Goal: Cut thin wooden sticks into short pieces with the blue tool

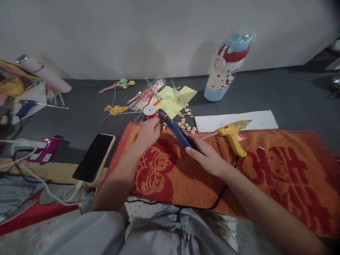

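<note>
My right hand [208,154] grips a pair of dark blue-handled pliers [178,132], their black head pointing up and left. Close to that head, my left hand [149,131] is closed with its fingers pressed together; whatever lies in them is too small or hidden to name. Just beyond the left fingertips stands a white spool with red thread [150,111]. Small cut wooden pieces [183,124] lie scattered to the right of the pliers' head. Both hands are above an orange and red towel [196,180].
A yellow glue gun [233,136] rests across the towel and a white board [255,120]. Behind are yellow paper [188,94], bagged sticks [147,94] and a bottle [225,71]. To the left lie a phone [94,157], a purple power strip [45,150] and cables.
</note>
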A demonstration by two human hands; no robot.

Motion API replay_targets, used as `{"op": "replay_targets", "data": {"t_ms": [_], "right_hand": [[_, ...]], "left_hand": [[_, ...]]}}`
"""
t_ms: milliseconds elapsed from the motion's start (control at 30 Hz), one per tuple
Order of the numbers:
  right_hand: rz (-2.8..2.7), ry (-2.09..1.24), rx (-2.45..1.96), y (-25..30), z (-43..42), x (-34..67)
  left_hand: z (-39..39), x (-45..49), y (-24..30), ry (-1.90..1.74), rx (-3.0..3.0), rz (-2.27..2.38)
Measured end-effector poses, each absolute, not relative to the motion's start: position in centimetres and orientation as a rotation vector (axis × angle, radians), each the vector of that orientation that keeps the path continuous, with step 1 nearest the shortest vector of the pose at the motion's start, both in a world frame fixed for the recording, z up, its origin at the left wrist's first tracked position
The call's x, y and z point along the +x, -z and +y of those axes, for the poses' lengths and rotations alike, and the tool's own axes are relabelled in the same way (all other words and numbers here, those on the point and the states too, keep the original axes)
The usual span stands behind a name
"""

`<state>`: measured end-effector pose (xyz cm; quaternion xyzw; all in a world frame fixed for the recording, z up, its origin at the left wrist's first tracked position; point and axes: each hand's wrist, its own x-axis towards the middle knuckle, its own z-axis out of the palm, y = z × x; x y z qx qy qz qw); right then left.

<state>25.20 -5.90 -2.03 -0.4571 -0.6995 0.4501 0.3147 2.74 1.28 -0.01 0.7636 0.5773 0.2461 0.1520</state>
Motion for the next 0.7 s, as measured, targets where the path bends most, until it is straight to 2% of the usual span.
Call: {"op": "replay_targets", "data": {"t_ms": [700], "right_hand": [[-1.665,-1.333,-1.173,1.77,-5.39,25.07]], "left_hand": [[1.27,2.72,0.15,-0.630,2.192,1.718]]}}
